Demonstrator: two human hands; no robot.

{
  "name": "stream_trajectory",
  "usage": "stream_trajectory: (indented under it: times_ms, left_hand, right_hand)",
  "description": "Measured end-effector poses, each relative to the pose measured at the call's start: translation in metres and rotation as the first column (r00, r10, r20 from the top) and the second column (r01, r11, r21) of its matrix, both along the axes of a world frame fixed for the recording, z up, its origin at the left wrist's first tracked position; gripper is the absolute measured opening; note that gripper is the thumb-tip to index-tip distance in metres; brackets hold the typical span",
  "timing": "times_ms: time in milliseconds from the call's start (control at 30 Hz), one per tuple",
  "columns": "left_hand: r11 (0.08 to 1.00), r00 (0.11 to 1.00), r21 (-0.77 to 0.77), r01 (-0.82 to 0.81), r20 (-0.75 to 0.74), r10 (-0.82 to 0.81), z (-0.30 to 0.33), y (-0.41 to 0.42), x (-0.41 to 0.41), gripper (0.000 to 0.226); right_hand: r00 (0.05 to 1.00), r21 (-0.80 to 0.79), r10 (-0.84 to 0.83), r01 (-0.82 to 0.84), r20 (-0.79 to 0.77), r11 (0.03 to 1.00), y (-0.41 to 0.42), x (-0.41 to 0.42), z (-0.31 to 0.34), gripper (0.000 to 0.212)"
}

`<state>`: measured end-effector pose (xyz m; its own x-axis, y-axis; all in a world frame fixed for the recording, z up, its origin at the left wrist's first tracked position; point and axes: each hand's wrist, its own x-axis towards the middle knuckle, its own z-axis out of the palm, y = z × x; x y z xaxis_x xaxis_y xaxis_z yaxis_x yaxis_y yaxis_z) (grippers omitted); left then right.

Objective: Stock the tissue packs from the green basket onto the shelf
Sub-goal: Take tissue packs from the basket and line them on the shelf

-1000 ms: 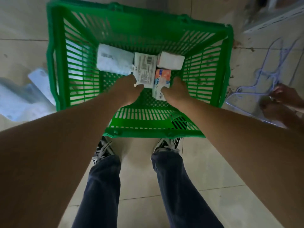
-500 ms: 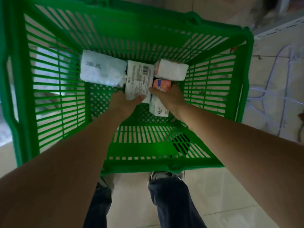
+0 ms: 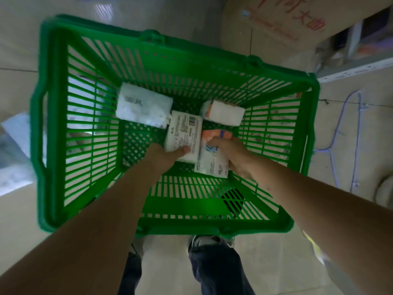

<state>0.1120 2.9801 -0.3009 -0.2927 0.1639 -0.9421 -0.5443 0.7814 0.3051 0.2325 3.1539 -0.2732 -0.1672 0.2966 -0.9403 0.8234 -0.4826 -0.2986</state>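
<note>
The green basket (image 3: 53,128) stands on the tiled floor in front of my feet with several tissue packs in its bottom. My left hand (image 3: 168,156) grips the near end of a white pack with a barcode label (image 3: 185,133). Just right of it, my right hand (image 3: 231,154) holds an orange-and-white pack (image 3: 212,162), fingers curled over its top. A larger white pack (image 3: 142,107) lies at the back left of the basket. Another white pack with an orange end (image 3: 223,112) lies at the back right.
A cardboard box (image 3: 276,20) with red lettering stands beyond the basket at the upper right, beside a white shelf edge (image 3: 357,70). Purple wire hangers (image 3: 344,141) lie on the floor to the right. Pale wrapped packs (image 3: 12,150) lie on the floor at the left.
Both hands have closed on their packs and pulled them slightly toward me. The view has tilted back, so the cardboard box and shelf edge now show.
</note>
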Motion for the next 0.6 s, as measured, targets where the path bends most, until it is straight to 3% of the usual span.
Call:
stream_trajectory:
  times_ms: [133,300,433,600]
  left_hand:
    - [0.975,0.960,0.066,-0.212,0.200,0.196,0.028,-0.010,0.003,0.051]
    - [0.939,0.910,0.180,-0.295,0.352,0.219,0.090,-0.020,-0.011,0.049]
    - [0.940,0.923,0.226,-0.256,0.347,0.168,0.141,-0.024,-0.027,0.043]
    - [0.921,0.925,0.250,-0.297,0.316,0.212,0.207,-0.013,-0.042,0.050]
  right_hand:
    - [0.999,-0.085,-0.053,0.053,0.010,0.995,0.003,0.004,0.033,0.014]
    - [0.995,-0.227,-0.085,0.069,-0.061,0.971,0.013,0.010,0.088,0.028]
    - [0.987,-0.257,-0.104,0.070,-0.123,0.964,0.027,0.003,0.136,0.026]
    - [0.964,-0.255,-0.163,0.107,-0.209,0.961,0.039,-0.020,0.205,0.038]
